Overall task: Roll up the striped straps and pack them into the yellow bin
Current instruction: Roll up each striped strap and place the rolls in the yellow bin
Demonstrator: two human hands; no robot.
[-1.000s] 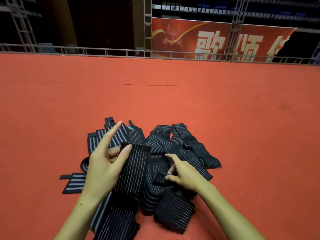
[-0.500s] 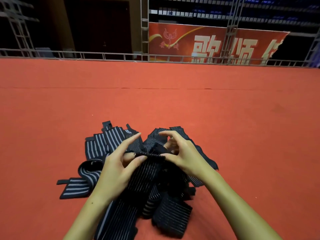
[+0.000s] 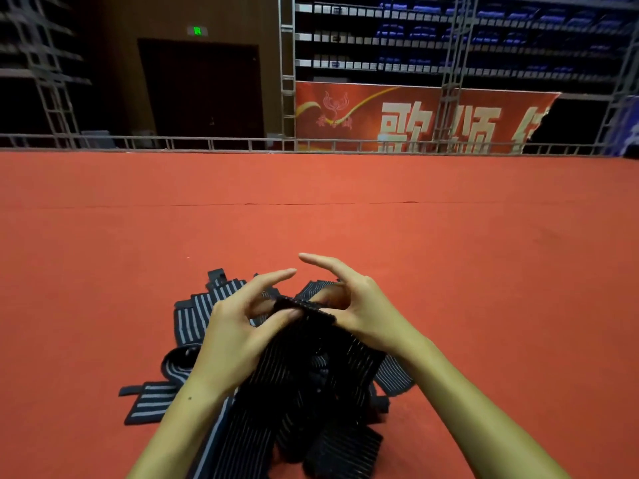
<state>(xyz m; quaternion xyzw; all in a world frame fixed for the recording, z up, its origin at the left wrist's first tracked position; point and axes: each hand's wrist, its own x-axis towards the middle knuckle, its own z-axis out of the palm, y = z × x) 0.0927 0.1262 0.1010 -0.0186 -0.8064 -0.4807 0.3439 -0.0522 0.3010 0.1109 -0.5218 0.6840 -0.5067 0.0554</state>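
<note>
Both hands (image 3: 304, 323) pinch one strap (image 3: 297, 371) (others (image 3: 193, 316) heaped beneath).

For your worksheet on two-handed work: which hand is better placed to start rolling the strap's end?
Probably the right hand: it pinches the far end of the striped strap from the side, index finger raised. The left hand holds the same end, thumb on top, steadying it.

dim hall | carpet evenly lit | edges bowed | background soft, dark
</note>
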